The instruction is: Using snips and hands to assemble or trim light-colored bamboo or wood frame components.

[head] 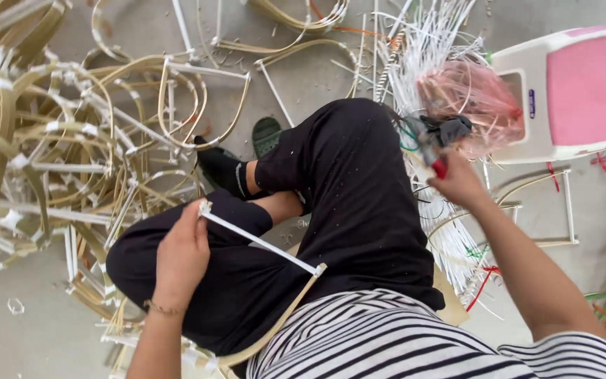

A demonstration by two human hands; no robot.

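left hand point(180, 256) pinching white rod point(257, 242) — axis upper-left to lower-right | right hand point(457, 184) gripping pliers point(433, 156)

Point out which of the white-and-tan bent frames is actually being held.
The frame lying across the lap: the left hand grips the end of its white bar. The other frames lie piled on the floor.

Seated figure viewed from above, legs crossed. Left hand point(182, 254): forearm raised from the lower edge, fingers curled shut in a closed grip, back of hand toward the camera. Right hand point(457, 184): arm extended outward and forward, elbow nearly straight, fingers closed in a grip, wrist slightly bent.
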